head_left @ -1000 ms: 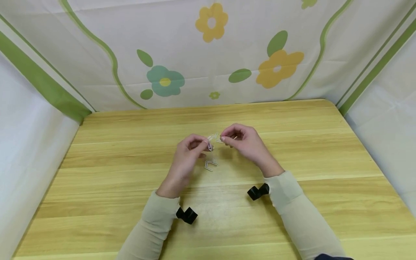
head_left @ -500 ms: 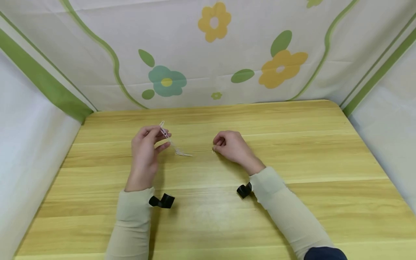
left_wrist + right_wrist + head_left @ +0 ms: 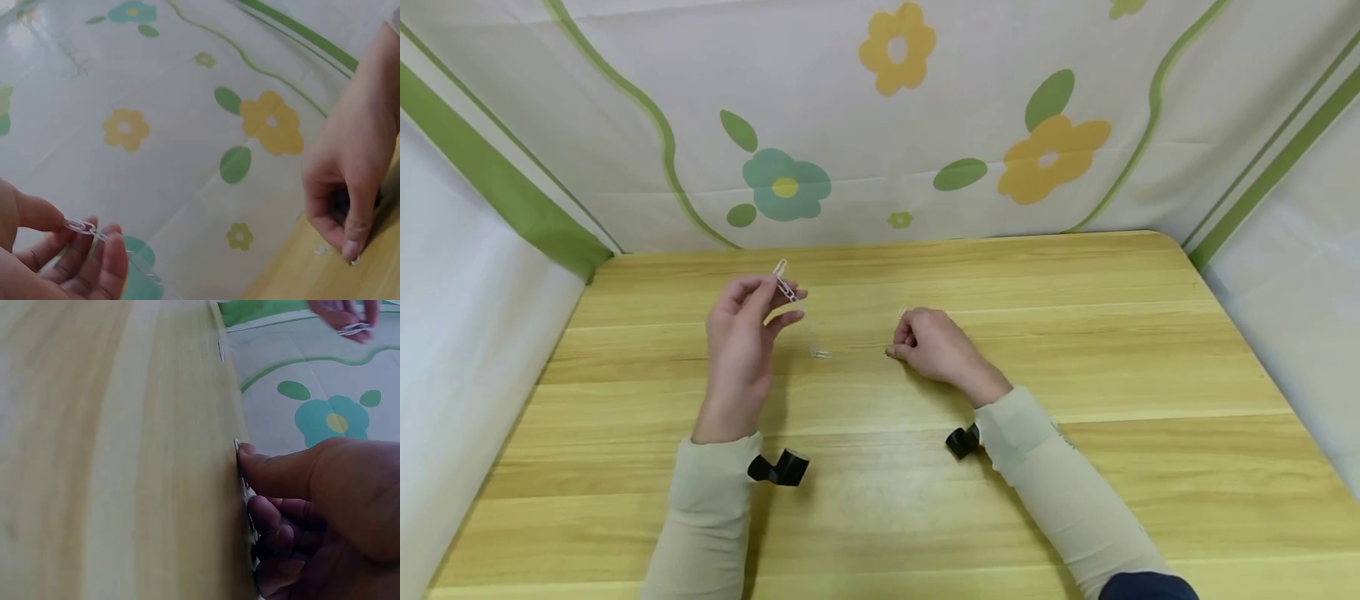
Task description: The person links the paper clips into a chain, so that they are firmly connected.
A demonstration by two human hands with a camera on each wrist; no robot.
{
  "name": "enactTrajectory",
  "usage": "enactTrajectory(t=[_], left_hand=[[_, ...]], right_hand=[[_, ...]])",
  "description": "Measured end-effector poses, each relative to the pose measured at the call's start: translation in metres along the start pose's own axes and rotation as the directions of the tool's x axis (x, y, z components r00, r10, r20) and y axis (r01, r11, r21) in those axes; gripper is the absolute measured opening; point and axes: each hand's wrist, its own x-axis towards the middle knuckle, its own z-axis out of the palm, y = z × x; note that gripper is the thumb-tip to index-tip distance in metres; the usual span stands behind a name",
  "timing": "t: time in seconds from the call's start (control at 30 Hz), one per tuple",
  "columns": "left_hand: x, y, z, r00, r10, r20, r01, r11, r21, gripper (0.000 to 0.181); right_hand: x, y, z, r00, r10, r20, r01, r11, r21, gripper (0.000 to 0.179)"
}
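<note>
Nearest, at the lower right, a patch of dark blue cloth [image 3: 1150, 587] overlaps the right sleeve [image 3: 1067, 492]; both this and the left sleeve [image 3: 703, 508] are beige and reach in over the wood-grained desk [image 3: 880, 533]. Just beyond, on the inner side of each cuff, sits a small black device, one at the left wrist [image 3: 790, 468] and one at the right wrist [image 3: 962, 442].

Farther out, the right hand [image 3: 936, 346] is low over the desk, its grip narrow: thumb and fingertips pinch a single clip [image 3: 237, 449], mostly hidden by the hand, right at the wooden surface. The left hand [image 3: 741, 342], well apart from it, is raised and pinches a chain of pale paper clips [image 3: 787, 288] between thumb and index finger, the other fingers loosely bent and spread. One link pokes up past the fingertips, and the rest trails down toward the middle of the desk; whether its bent lower end touches the wood, I cannot tell.

A loose clip [image 3: 902, 312] shows just past the knuckles of the right hand. Behind the far edge of the desk hangs a white curtain [image 3: 827, 92] printed with orange and teal flowers, leaves and wavy green lines
</note>
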Motion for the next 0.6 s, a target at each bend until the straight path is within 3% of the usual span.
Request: enactTrajectory(t=[0.1,0.17,0.43,0.53,0.6], left_hand=[[-0.005,0.004,0.007,0.994,0.104,0.043,-0.1,0.992,-0.078,0.011],[-0.007,0.006,0.01,0.99,0.127,0.063,-0.12,0.987,-0.105,0.011],[-0.01,0.005,0.015,0.992,0.093,0.088,-0.086,0.993,-0.08,0.01],[-0.012,0.005,0.017,0.992,0.074,0.098,-0.069,0.996,-0.053,0.009],[-0.013,0.003,0.02,0.993,0.05,0.11,-0.047,0.999,-0.027,0.009]], right_hand=[[-0.002,0.0,0.0,1.0,-0.011,0.016,0.011,1.0,-0.023,0.018],[-0.003,-0.001,0.0,0.999,-0.021,0.028,0.022,0.999,-0.042,0.018],[-0.009,-0.001,-0.003,0.995,-0.054,0.08,0.063,0.991,-0.116,0.02],[-0.013,0.002,-0.007,0.995,-0.055,0.08,0.059,0.997,-0.047,0.018],[-0.017,0.005,-0.012,0.995,-0.056,0.077,0.05,0.996,0.078,0.017]])
